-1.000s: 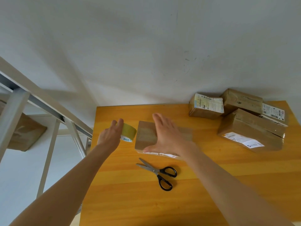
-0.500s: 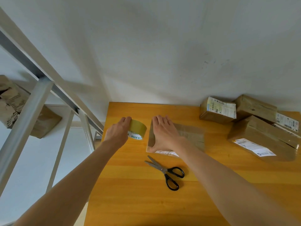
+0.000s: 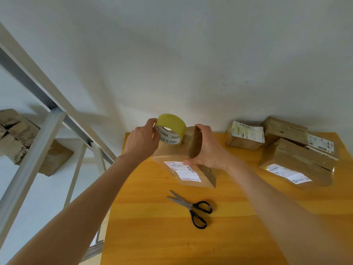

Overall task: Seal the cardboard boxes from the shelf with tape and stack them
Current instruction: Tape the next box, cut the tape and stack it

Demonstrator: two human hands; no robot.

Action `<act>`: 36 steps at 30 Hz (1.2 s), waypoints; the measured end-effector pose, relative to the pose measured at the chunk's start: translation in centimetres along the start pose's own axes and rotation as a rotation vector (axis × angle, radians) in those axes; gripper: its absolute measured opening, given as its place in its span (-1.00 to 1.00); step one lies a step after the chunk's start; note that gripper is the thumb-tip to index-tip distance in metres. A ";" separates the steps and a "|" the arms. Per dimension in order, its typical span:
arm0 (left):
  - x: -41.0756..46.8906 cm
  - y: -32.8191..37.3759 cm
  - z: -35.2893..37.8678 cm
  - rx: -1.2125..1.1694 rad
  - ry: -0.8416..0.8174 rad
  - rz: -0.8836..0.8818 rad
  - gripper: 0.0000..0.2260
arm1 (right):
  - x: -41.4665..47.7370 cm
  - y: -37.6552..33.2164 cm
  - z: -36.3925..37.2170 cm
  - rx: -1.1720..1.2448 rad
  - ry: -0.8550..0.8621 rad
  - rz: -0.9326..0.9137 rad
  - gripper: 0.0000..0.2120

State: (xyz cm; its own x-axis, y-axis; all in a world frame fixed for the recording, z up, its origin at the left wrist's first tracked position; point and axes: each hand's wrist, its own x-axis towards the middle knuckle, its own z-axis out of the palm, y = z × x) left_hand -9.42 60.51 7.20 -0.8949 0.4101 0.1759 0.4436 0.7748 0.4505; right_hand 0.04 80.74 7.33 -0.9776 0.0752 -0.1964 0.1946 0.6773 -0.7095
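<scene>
We're at the taping step: L hand [image 3: 141, 142] grips the tape roll [image 3: 171, 129] at the top edge of the box [image 3: 183, 169], R hand [image 3: 207, 150] clamps it tilted over the surface [image 3: 152, 236]; next prob. needs tape pulled straight along the seam.

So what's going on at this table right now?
A person is taping up a parcel. The left hand holds a roll of yellowish tape against the top of a cardboard box, which the right hand grips and holds tipped up on the wooden table. Black-handled scissors lie untouched in front of it. Three other boxes sit grouped at the far right, and more cardboard waits on the shelf to the left.
</scene>
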 end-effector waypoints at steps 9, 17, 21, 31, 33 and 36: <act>-0.2 5.8 2.8 -0.316 -0.109 -0.033 -0.75 | -2.9 3.5 -0.4 0.044 -0.054 0.086 0.29; -1.4 9.8 4.4 -0.334 -0.178 0.021 -0.77 | -4.7 5.8 -1.8 -0.178 0.020 0.024 0.14; -0.5 10.3 3.5 -0.133 -0.186 0.188 -0.68 | -5.6 7.2 -2.3 -0.171 0.039 0.046 0.12; 0.8 4.3 -1.7 0.438 -0.028 0.240 -0.54 | -6.9 9.3 -3.4 -0.145 0.061 0.126 0.13; 0.7 3.3 -2.1 0.472 -0.060 0.263 -0.53 | -7.0 9.4 -3.5 -0.152 0.051 0.120 0.14; 0.6 2.8 -2.0 0.471 -0.084 0.264 -0.53 | -6.4 9.0 -3.5 -0.174 0.050 0.094 0.14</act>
State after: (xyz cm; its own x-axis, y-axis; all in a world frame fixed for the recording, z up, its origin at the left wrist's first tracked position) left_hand -8.78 61.92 10.27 -0.7521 0.6416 0.1507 0.6433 0.7644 -0.0435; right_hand 7.81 88.90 4.54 -0.9595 0.1769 -0.2191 0.2723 0.7816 -0.5612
